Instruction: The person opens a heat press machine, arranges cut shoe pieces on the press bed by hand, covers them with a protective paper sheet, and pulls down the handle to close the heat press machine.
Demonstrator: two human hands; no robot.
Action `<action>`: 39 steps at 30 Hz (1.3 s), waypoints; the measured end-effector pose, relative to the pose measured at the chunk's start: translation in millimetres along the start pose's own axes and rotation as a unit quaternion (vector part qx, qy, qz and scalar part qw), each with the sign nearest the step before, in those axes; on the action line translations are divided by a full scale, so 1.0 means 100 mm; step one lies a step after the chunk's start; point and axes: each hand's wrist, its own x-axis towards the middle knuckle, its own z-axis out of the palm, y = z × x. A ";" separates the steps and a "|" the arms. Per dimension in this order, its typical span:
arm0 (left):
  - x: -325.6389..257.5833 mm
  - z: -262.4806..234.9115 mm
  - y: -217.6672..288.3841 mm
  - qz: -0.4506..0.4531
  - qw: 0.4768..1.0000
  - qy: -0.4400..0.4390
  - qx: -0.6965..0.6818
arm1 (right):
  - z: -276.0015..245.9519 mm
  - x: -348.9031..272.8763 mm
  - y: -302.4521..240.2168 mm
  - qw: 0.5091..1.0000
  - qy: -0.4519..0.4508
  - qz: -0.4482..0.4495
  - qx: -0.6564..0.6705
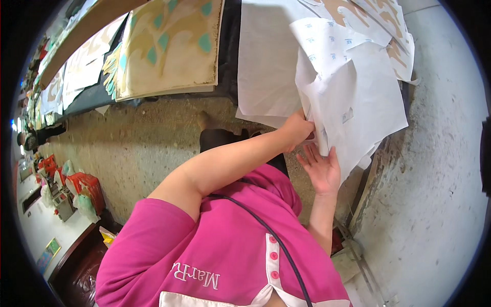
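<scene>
A rough brown floor (143, 138) stretches across the middle of the scene, with a stained pale wall (440, 123) rising on the right. Red baskets (88, 188) and plastic bags (83, 205) stand at the far left. On the far side, a table with a dark cover (229, 56) carries a cream board (176, 71) marked with tan swirls and green leaf shapes. To its right lies large white paper (263, 66), and beyond that, at the far right, are sheets with brown patterns (353, 18).

The person, in a pink shirt (230, 250) with a dark cord (266, 225) running down the front, handles a folded white sheet (335, 97) at the near edge of the white paper. The sheet is bent up on itself, and its far end shows rows of small blue print.

The left hand (297, 132) is closed on the sheet's left edge, fingers curled in and thumb pressed toward the paper. The right hand (320, 166) is just nearer and to the right, palm turned up and fingers spread well apart. The sheet's near tip sits between its thumb and fingers; whether they press on it, I cannot tell.
</scene>
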 end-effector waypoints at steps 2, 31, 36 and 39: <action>0.01 -0.02 -0.04 -0.001 1.000 -0.005 0.001 | 0.09 0.05 0.04 0.998 -0.048 0.031 0.000; 0.03 -1.68 -0.09 -0.019 0.978 0.200 0.051 | -0.33 -0.67 -1.39 0.861 -0.122 -0.448 0.207; 0.16 -1.72 -0.05 0.017 0.962 0.227 0.147 | 0.08 -0.72 -1.70 0.824 -0.198 -0.473 0.239; 0.01 -1.59 0.06 0.032 0.979 0.178 0.094 | 0.35 -0.86 -1.93 0.800 -0.279 -0.477 0.234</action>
